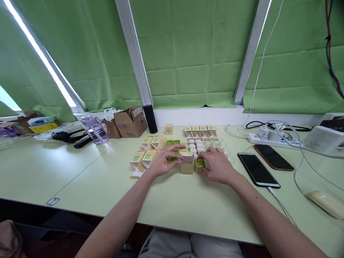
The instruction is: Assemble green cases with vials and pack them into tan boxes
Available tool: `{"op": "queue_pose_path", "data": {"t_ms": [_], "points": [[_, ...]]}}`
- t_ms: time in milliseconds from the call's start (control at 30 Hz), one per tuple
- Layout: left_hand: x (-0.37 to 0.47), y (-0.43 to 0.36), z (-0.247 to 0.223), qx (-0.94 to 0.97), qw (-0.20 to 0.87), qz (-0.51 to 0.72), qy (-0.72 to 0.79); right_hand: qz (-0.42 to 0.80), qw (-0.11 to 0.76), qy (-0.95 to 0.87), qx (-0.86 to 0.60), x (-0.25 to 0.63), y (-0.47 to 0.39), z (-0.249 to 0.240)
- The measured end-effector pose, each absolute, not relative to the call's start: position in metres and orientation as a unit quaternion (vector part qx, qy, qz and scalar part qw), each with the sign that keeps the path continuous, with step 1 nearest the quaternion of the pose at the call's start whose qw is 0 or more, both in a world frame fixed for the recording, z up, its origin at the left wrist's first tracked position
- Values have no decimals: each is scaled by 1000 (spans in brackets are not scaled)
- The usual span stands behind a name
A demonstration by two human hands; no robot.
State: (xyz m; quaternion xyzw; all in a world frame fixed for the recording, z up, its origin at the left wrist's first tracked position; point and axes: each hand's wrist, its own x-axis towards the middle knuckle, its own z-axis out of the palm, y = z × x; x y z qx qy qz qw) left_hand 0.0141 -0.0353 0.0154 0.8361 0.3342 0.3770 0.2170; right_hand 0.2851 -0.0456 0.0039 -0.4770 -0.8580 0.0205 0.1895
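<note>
- So the table [166, 204] is a long, pale, greenish-cream one with a smooth, slightly shiny top, a seam running across its left part, and a small sticker [53, 201] by the front edge.
- Behind it, green curtains [193, 53] hang in creased sheets between slanted pale posts [134, 50], with daylight leaking in at the left.
- Middle of the table: an open small box [187, 169], tan card and squarish, standing upright with its flap up.
- Left hand [167, 160] is spread, fingertips up against the left side of that box.
- Right hand [216, 166] pinches a little jar [199, 165], green with clear walls, between thumb and fingers, just right of the box.
- Other tan boxes [137, 159] with green labels and slanted sides are bunched to the left; a row of four [200, 132] sits at the back.
- Between those: glossy green cups [173, 142], chunky whitish blocks [195, 146] and see-through plastic domes [220, 145].
- Far left has a brown cardboard box [131, 123], a matte black cylinder [150, 119] and a clear purple jug [95, 130].
- Right side: two flat phones [258, 170], a white power strip [282, 141], looping cables [303, 152].
</note>
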Motion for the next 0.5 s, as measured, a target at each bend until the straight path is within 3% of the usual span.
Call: {"op": "queue_pose_path", "data": {"t_ms": [233,500], "points": [[26,-33,5,807,162,403,400,14,189,-862,-471,286,-44,0],[24,-28,-2,754,287,428,408,15,185,-860,-475,286,-44,2]]}}
